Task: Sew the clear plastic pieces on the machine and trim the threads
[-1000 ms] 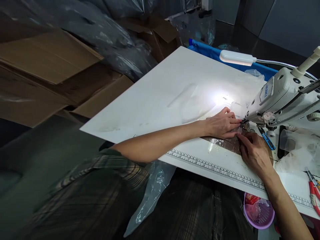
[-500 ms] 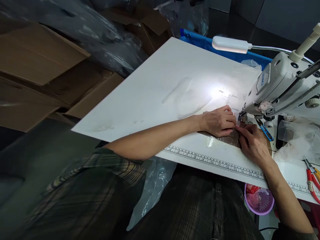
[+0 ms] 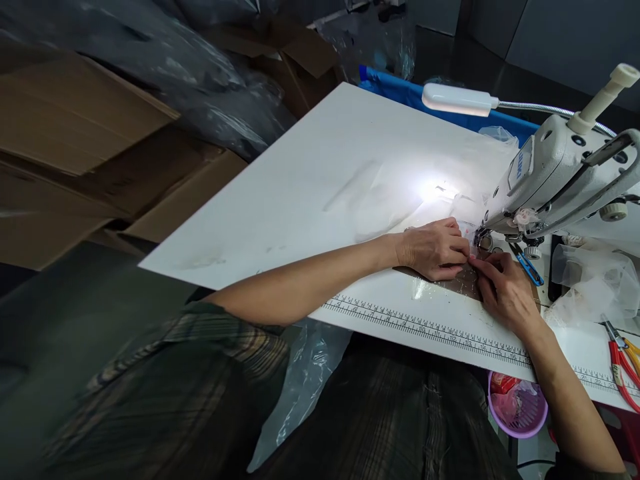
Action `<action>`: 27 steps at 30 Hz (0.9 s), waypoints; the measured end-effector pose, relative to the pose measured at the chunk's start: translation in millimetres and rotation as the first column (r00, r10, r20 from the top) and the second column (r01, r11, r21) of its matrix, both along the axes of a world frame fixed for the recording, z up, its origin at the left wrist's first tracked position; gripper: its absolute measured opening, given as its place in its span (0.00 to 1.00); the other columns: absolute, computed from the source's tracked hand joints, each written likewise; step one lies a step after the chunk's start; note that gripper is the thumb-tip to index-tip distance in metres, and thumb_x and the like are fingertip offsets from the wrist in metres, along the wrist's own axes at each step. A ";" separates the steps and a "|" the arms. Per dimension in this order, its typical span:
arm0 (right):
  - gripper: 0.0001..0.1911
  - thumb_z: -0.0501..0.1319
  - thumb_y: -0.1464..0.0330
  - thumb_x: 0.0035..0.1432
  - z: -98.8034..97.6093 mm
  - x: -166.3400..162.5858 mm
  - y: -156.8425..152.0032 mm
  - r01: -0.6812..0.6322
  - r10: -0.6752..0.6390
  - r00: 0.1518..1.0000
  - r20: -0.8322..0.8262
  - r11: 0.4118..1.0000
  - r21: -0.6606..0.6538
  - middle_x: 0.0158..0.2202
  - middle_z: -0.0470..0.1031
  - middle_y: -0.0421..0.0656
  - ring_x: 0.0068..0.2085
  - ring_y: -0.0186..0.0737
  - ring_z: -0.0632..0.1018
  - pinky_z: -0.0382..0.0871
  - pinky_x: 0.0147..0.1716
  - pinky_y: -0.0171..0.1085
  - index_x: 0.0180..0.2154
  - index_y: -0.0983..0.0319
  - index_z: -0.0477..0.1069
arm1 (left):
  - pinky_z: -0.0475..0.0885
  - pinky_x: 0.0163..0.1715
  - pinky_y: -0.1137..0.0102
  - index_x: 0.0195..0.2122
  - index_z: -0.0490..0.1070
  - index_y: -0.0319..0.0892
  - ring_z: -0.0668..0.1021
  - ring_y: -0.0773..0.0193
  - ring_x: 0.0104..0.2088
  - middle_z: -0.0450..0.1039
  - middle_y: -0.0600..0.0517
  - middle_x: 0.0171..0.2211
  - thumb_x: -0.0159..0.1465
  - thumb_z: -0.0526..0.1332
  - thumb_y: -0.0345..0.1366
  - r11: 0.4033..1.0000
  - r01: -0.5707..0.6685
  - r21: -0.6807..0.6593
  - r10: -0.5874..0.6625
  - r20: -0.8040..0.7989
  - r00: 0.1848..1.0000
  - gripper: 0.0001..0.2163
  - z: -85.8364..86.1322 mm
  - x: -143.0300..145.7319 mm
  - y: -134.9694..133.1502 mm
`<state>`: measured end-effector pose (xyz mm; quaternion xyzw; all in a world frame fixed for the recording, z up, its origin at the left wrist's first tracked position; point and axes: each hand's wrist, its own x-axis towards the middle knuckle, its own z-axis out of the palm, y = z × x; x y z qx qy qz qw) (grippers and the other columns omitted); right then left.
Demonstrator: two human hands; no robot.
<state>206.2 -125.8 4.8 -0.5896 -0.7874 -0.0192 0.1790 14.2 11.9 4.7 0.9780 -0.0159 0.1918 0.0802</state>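
Observation:
My left hand [image 3: 434, 249] lies on the white sewing table [image 3: 320, 180], fingers together, pressing a thin see-through piece of material [image 3: 450, 283] toward the needle of the white sewing machine [image 3: 555, 180]. My right hand [image 3: 505, 290] rests just to its right, fingers curled and pinching the same material at the presser foot [image 3: 484, 241]. Both sets of fingertips meet right beside the needle. The material is clear and hard to make out.
A lamp [image 3: 453, 100] on a flexible neck lights the needle area. A printed ruler [image 3: 430, 327] runs along the table's near edge. Blue snips [image 3: 525, 263], red pliers [image 3: 620, 367], sheer fabric [image 3: 590, 280], a purple basket [image 3: 517, 407] and cardboard boxes [image 3: 75, 147] surround the table.
Both hands stay at the needle; the right hand's fingers have crept slightly closer to the left hand. The view has shifted a little.

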 end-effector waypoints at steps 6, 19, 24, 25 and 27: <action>0.20 0.53 0.71 0.64 -1.8 -2.3 0.4 -0.006 0.003 0.997 0.076 0.999 0.046 0.42 0.72 0.50 0.38 0.44 0.74 0.73 0.36 0.42 0.53 0.60 0.76 | 0.64 0.51 0.57 0.32 0.78 0.44 0.78 0.59 0.40 0.81 0.48 0.43 0.65 0.57 0.35 0.999 0.003 0.032 -0.003 0.012 1.000 0.10 3.5 0.6 -3.1; 0.21 0.51 0.69 0.65 3.8 -7.1 4.7 0.086 -0.074 0.982 0.172 0.994 -0.064 0.43 0.71 0.50 0.34 0.42 0.73 0.70 0.31 0.39 0.57 0.59 0.72 | 0.63 0.45 0.59 0.35 0.78 0.40 0.75 0.57 0.37 0.79 0.45 0.42 0.65 0.57 0.42 0.992 -0.060 0.111 0.058 0.018 0.998 0.13 3.1 -1.6 -3.2; 0.22 0.52 0.69 0.65 7.1 -10.4 7.7 0.143 -0.117 0.971 0.210 0.983 -0.112 0.42 0.70 0.50 0.30 0.39 0.71 0.66 0.27 0.37 0.58 0.58 0.70 | 0.62 0.45 0.58 0.36 0.78 0.40 0.75 0.57 0.37 0.79 0.45 0.44 0.65 0.57 0.43 0.988 -0.101 0.121 0.102 -0.007 0.995 0.13 4.5 -1.6 -2.5; 0.21 0.52 0.69 0.65 7.5 -11.0 8.3 0.152 -0.124 0.967 0.220 0.982 -0.111 0.42 0.70 0.50 0.29 0.39 0.70 0.64 0.26 0.37 0.57 0.58 0.70 | 0.62 0.45 0.58 0.37 0.78 0.41 0.75 0.57 0.37 0.79 0.46 0.43 0.65 0.57 0.43 0.987 -0.105 0.119 0.108 -0.019 0.994 0.13 4.6 -1.4 -2.3; 0.20 0.52 0.69 0.65 8.2 -12.0 9.1 0.163 -0.135 0.960 0.245 0.982 -0.099 0.40 0.70 0.50 0.27 0.38 0.69 0.62 0.24 0.36 0.56 0.59 0.72 | 0.62 0.45 0.57 0.37 0.78 0.41 0.75 0.56 0.38 0.79 0.46 0.43 0.65 0.57 0.44 0.987 -0.115 0.113 0.120 -0.037 0.992 0.14 4.7 -1.1 -1.7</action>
